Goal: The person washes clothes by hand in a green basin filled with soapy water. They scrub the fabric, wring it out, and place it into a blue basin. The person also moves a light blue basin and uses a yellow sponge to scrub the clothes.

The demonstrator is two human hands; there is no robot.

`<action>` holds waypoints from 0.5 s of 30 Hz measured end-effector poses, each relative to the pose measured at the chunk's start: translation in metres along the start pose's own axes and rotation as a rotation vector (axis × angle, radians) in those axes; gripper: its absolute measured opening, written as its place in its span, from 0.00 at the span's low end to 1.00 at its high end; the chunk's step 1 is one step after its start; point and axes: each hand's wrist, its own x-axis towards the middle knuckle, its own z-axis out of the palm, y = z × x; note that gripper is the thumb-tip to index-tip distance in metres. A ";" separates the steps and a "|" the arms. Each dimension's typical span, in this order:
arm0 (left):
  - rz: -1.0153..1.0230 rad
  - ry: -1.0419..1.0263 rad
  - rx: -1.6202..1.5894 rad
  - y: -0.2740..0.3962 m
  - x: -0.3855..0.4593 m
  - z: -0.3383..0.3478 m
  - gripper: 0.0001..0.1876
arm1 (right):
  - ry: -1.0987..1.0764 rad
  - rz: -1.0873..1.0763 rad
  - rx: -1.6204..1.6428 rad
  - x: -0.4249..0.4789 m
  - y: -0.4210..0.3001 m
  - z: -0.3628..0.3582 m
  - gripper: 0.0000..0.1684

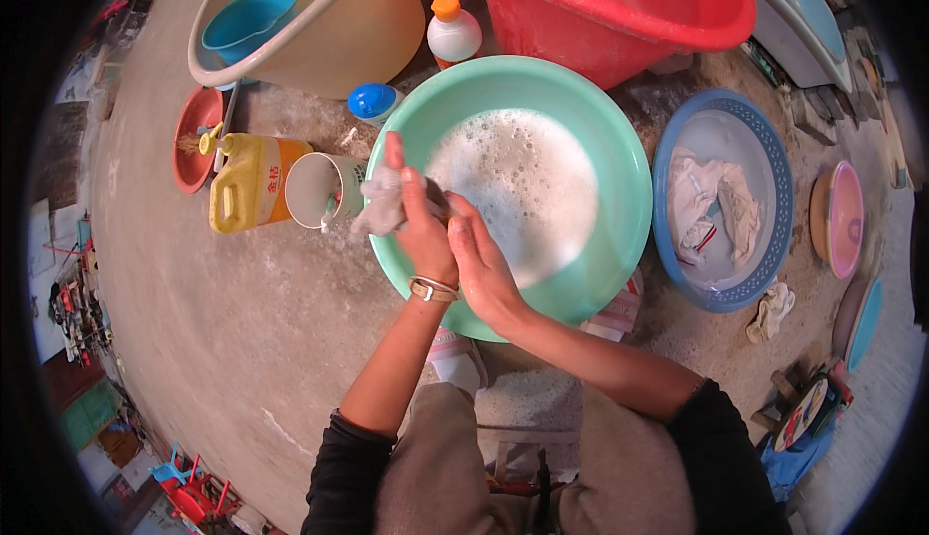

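Note:
A wet grey cloth (381, 205) is bunched in my left hand (424, 241), over the left rim of the mint-green plastic basin (617, 121). A watch with a tan strap (433, 290) is on that wrist. My right hand (488, 266) presses in from the right, its fingertips against the darker edge of the cloth; its palm side is partly hidden. Foamy, greyish soapy water (522, 187) fills the bottom of the basin.
Right of the basin, a blue basin (773, 245) holds pale garments (697, 201) in cloudy water. Behind stand a red tub (580, 27), a beige tub (363, 41) and an orange-capped bottle (455, 31). A yellow jug (247, 187) and white bucket (308, 190) stand left.

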 end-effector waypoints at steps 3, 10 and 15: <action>0.162 -0.127 0.154 -0.026 -0.010 -0.008 0.25 | 0.017 0.116 0.149 0.007 -0.002 -0.007 0.30; 0.402 -0.456 0.371 -0.050 -0.025 -0.020 0.27 | 0.140 0.211 -0.008 0.030 0.015 -0.029 0.32; 0.464 -0.582 0.414 -0.051 -0.036 -0.022 0.28 | 0.016 0.280 0.232 0.049 0.054 -0.039 0.39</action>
